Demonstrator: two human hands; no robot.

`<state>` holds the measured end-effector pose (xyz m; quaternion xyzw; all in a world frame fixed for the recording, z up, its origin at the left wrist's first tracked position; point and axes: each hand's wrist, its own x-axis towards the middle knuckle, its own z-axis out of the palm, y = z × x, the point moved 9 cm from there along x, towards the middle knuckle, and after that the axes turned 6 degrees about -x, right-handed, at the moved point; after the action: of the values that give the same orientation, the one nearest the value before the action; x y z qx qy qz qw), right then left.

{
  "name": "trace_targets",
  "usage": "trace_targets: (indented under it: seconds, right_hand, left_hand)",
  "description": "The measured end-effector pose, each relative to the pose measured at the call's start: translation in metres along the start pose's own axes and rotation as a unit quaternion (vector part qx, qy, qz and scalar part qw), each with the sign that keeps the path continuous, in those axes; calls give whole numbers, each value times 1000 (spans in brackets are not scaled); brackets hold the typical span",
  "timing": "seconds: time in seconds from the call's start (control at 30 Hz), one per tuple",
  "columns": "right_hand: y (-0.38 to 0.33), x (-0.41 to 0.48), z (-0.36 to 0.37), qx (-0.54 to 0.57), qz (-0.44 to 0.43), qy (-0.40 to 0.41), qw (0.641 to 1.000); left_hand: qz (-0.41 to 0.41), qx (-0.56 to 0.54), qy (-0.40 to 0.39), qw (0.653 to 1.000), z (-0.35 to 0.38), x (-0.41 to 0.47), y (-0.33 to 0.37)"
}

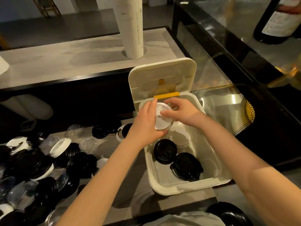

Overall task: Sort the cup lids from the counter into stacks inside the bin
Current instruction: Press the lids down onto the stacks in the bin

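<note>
Loose lids (40,160) crowd the counter (138,198), left. Over the open bin (160,189), the left hand (146,121) cups a white lid (162,119), fingers curled beneath; the right hand (180,111) pinches its far rim. Probably light, thin, flexible and slippery: grip by the rim.

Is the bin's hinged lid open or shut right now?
Open. The bin lid stands tipped back behind the bin, and black lid stacks show inside.

Black plastic lids (165,150) are shining glossy; the white plastic bin (164,190) is looking matt, the desk (135,185) smooth.
</note>
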<state>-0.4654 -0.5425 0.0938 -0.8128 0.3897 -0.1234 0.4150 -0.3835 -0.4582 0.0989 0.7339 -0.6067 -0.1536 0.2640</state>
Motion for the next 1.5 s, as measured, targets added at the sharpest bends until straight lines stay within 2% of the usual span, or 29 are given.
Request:
trace_targets:
  seconds: [0.17,0.23,0.3,0.4,0.53,0.67,0.77,0.9,1.0,1.13,1.27,1.37,1.5]
  right_hand:
    - [6,4,-10,-47,-3,22,999]
    - [10,7,-18,-136,-7,42,990]
    - [17,13,-23,-256,1,51,965]
    - [47,24,-9,-362,57,-20,930]
    - [75,38,16,-448,75,-113,883]
    - [86,51,36,-463,74,-184,864]
    - [97,54,52,-452,71,-220,861]
    - [115,51,61,-399,94,-230,883]
    - [120,49,60,-380,101,-222,892]
    - [123,41,63,-377,94,-224,894]
    - [121,14,76,-422,56,-291,857]
    - [117,5,77,-478,29,-252,841]
    - [114,11,75,-517,35,-219,827]
  left_hand:
    - [7,9,-18,1000,13,1,6]
    - [0,64,-20,998,14,-2,-4]
    - [-23,114,-31,993,13,-7,-21]
    - [-64,126,-79,987,18,-15,-46]
    - [-57,177,-102,977,24,-15,-47]
    - [16,267,-145,953,34,-2,-25]
    - [56,317,-208,924,57,15,-12]
    - [5,362,-327,873,94,34,-25]
    - [-33,373,-387,843,110,35,-35]
    - [-33,356,-398,845,112,33,-29]
    - [-22,383,-394,835,114,30,-35]
    - [-22,390,-390,834,116,32,-40]
    - [-19,384,-377,843,114,34,-40]
